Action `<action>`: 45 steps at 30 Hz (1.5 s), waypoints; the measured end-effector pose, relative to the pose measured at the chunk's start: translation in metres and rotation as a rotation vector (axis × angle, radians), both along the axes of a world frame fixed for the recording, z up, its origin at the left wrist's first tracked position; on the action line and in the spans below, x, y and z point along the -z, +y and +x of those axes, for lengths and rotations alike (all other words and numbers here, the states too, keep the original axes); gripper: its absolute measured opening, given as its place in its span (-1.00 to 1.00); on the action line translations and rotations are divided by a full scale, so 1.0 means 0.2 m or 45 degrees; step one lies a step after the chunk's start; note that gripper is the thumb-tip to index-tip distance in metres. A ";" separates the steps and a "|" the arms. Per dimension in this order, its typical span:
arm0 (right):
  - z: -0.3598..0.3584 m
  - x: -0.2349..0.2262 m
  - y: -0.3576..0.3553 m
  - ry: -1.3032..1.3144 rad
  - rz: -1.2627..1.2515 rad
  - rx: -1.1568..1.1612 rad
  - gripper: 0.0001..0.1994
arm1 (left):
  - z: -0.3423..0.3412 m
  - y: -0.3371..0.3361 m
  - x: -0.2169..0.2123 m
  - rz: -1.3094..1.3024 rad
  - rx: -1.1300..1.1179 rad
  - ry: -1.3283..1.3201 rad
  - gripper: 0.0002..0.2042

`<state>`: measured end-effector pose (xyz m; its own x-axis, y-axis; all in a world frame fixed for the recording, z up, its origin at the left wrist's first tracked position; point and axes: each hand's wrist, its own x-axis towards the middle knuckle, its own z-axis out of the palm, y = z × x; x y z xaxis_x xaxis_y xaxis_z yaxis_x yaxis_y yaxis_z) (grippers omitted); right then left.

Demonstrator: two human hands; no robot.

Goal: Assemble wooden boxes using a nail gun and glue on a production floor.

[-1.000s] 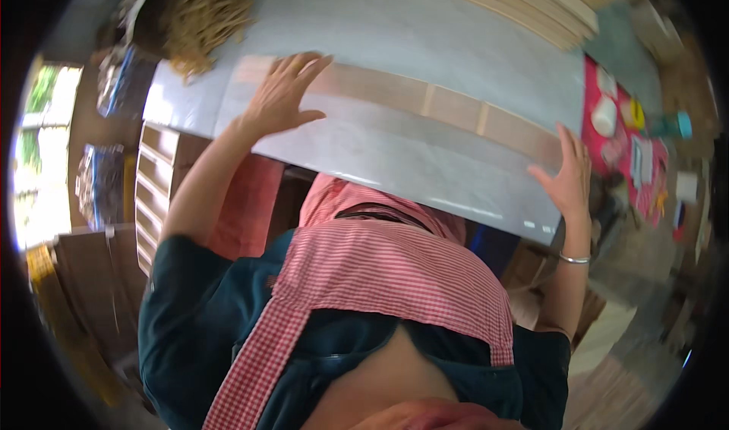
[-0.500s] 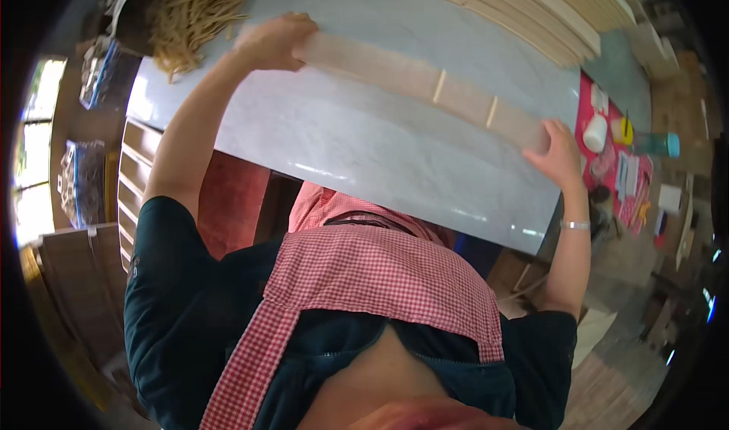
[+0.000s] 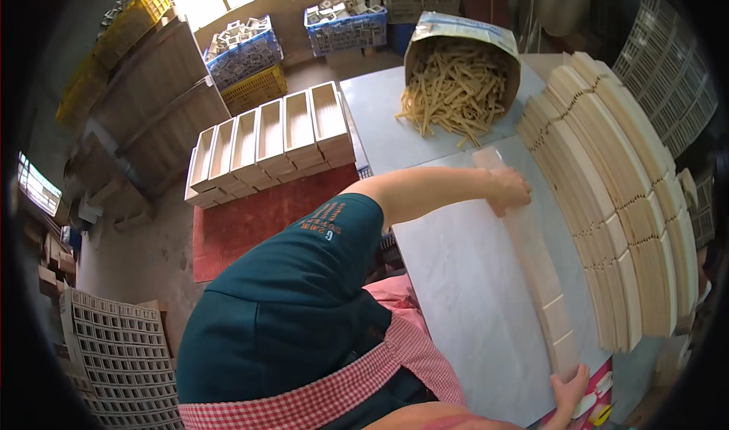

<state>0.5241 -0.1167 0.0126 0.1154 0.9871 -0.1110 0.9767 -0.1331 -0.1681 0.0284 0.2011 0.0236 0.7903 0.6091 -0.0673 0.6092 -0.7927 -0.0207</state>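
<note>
A long, thin pale wooden board (image 3: 530, 255) lies along the grey-white tabletop (image 3: 471, 308), with a couple of narrow light lines crossing it toward its near end. Near its far end my left hand (image 3: 510, 190) is closed over it, and a short length of wood sticks out beyond the fingers. My right hand (image 3: 569, 388) grips the near end, thumb and fingers at its edges. Just right of the board stand long stacks of notched wooden boards (image 3: 607, 202).
Thin wooden strips (image 3: 456, 85) spill from an open sack (image 3: 516, 66) at the table's far end. Narrow wooden boxes (image 3: 269, 138) sit stacked on a red board (image 3: 235, 233) to the left. Blue crates (image 3: 345, 34) of small pieces stand behind.
The view has swung to the left, bringing the boxes and crates into sight. Both hands remain on the board; a bit of it now shows beyond my left hand.
</note>
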 end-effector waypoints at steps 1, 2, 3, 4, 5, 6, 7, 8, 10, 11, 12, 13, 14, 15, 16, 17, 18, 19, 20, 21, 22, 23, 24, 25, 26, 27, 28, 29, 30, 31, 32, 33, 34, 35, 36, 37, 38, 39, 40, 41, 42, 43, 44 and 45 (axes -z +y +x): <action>-0.02 0.01 -0.06 0.008 -0.108 0.066 -0.33 | -0.01 -0.01 0.01 -0.101 0.041 0.015 -0.58; -0.02 0.06 -0.08 0.010 -0.099 0.057 -0.33 | -0.06 -0.02 0.02 -0.092 0.032 0.017 -0.58; -0.01 0.14 -0.10 0.002 -0.065 0.029 -0.32 | -0.09 -0.03 0.04 -0.109 0.035 0.023 -0.58; 0.01 0.22 -0.13 -0.007 -0.035 0.008 -0.32 | -0.11 -0.05 0.07 -0.130 0.045 0.028 -0.58; 0.01 0.28 -0.16 -0.017 -0.006 -0.012 -0.32 | -0.12 -0.06 0.09 -0.152 0.055 0.032 -0.58; 0.04 0.31 -0.18 -0.028 0.022 -0.030 -0.32 | -0.12 -0.07 0.10 -0.174 0.068 0.035 -0.58; 0.02 0.30 -0.16 -0.027 0.020 -0.040 -0.32 | -0.14 -0.08 0.10 -0.177 0.058 0.035 -0.58; 0.01 0.28 -0.14 -0.047 0.070 -0.049 -0.31 | -0.15 -0.09 0.10 -0.105 0.041 -0.008 -0.57; -0.04 0.21 -0.13 -0.084 0.180 -0.024 -0.30 | -0.12 -0.08 0.07 0.048 0.048 -0.088 -0.55; -0.05 0.19 -0.14 -0.101 0.234 -0.014 -0.29 | -0.11 -0.08 0.07 0.124 0.049 -0.128 -0.54; -0.08 0.15 -0.16 -0.099 0.237 -0.011 -0.29 | -0.13 -0.11 0.06 0.127 0.052 -0.126 -0.54; -0.12 0.11 -0.21 -0.086 0.111 -0.012 -0.28 | -0.18 -0.15 0.06 0.041 0.058 -0.087 -0.53; -0.17 0.07 -0.26 -0.071 -0.016 -0.015 -0.24 | -0.24 -0.21 0.06 -0.044 0.062 -0.047 -0.52; -0.21 0.04 -0.29 -0.056 -0.142 -0.018 -0.19 | -0.28 -0.25 0.06 -0.130 0.066 -0.008 -0.51; -0.22 0.03 -0.33 -0.042 -0.273 -0.015 -0.13 | -0.30 -0.28 0.07 -0.220 0.076 0.031 -0.50; -0.22 0.05 -0.35 -0.040 -0.274 -0.010 -0.13 | -0.29 -0.28 0.08 -0.221 0.082 0.033 -0.50; -0.22 0.11 -0.36 -0.017 -0.137 0.007 -0.19 | -0.28 -0.26 0.11 -0.157 0.080 -0.025 -0.49; -0.21 0.17 -0.36 0.004 0.002 0.026 -0.24 | -0.26 -0.24 0.14 -0.093 0.079 -0.085 -0.48; -0.21 0.23 -0.38 0.024 0.141 0.046 -0.28 | -0.25 -0.22 0.17 -0.029 0.080 -0.145 -0.47; -0.19 0.25 -0.38 0.044 0.272 0.048 -0.29 | -0.25 -0.22 0.19 0.029 0.063 -0.206 -0.46; -0.18 0.24 -0.39 0.042 0.272 0.045 -0.29 | -0.25 -0.23 0.17 0.029 0.059 -0.209 -0.46; -0.17 0.21 -0.40 0.041 0.263 0.022 -0.30 | -0.26 -0.25 0.14 0.005 0.056 -0.197 -0.46; -0.17 0.18 -0.44 0.040 0.258 0.011 -0.30 | -0.28 -0.27 0.10 -0.015 0.063 -0.185 -0.45; -0.18 0.16 -0.47 0.039 0.252 -0.002 -0.31 | -0.30 -0.29 0.06 -0.036 0.069 -0.172 -0.44; -0.20 0.14 -0.49 0.039 0.246 -0.017 -0.32 | -0.32 -0.31 0.04 -0.057 0.073 -0.159 -0.44; -0.24 0.14 -0.51 0.040 0.251 -0.020 -0.32 | -0.36 -0.35 0.04 -0.052 0.070 -0.159 -0.44; -0.31 0.13 -0.55 0.008 0.201 -0.014 -0.32 | -0.40 -0.41 0.05 -0.087 0.075 -0.167 -0.43; -0.39 0.12 -0.60 -0.023 0.151 -0.003 -0.31 | -0.44 -0.47 0.08 -0.123 0.084 -0.174 -0.43; -0.45 0.12 -0.63 -0.054 0.098 0.005 -0.30 | -0.47 -0.52 0.11 -0.161 0.089 -0.181 -0.43; -0.47 0.12 -0.64 -0.085 0.045 0.011 -0.29 | -0.49 -0.54 0.12 -0.200 0.094 -0.189 -0.43; -0.46 0.14 -0.64 -0.086 0.043 0.015 -0.29 | -0.49 -0.54 0.14 -0.203 0.098 -0.189 -0.43; -0.42 0.19 -0.62 -0.033 0.129 0.033 -0.30 | -0.47 -0.52 0.16 -0.152 0.081 -0.258 -0.44; -0.36 0.25 -0.60 0.018 0.209 0.056 -0.32 | -0.43 -0.49 0.18 -0.108 0.068 -0.328 -0.45; -0.31 0.31 -0.60 0.067 0.286 0.086 -0.33 | -0.39 -0.46 0.21 -0.070 0.060 -0.399 -0.46; -0.34 0.27 -0.63 0.110 0.359 0.127 -0.33 | -0.34 -0.46 0.18 -0.040 0.061 -0.472 -0.47; -0.36 0.25 -0.62 0.152 0.411 0.115 -0.35 | -0.33 -0.44 0.15 -0.082 -0.028 -0.258 -0.47; -0.35 0.25 -0.59 0.125 0.486 0.063 -0.33 | -0.38 -0.44 0.16 -0.129 -0.046 -0.286 -0.45; -0.41 0.19 -0.64 0.231 0.442 0.161 -0.30 | -0.41 -0.46 0.17 -0.210 -0.083 -0.406 -0.42; -0.46 0.15 -0.64 0.331 0.405 0.272 -0.28 | -0.50 -0.49 0.17 -0.308 -0.123 -0.515 -0.39; -0.48 0.11 -0.74 0.336 0.483 0.242 -0.23 | -0.55 -0.51 0.17 -0.441 -0.061 -0.653 -0.31; -0.53 0.14 -0.75 0.501 0.397 0.321 -0.22 | -0.62 -0.58 0.16 -0.266 0.056 -0.615 -0.24; -0.58 0.15 -0.74 0.553 0.404 0.173 -0.26 | -0.72 -0.69 0.12 -0.453 -0.077 -0.647 -0.25; -0.66 0.06 -0.68 0.404 0.339 0.048 -0.36 | -0.84 -0.74 0.16 -0.454 -0.101 -0.598 -0.34; -0.64 0.12 -0.76 0.396 0.324 0.084 -0.46 | -0.79 -0.75 0.17 -0.401 -0.063 -0.607 -0.43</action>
<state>0.3968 -0.2679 -0.0124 0.1791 0.9791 0.0966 0.8649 -0.1099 -0.4898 -0.1294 0.0503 -0.0107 0.7486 0.6545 0.1056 0.5299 -0.6864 0.4981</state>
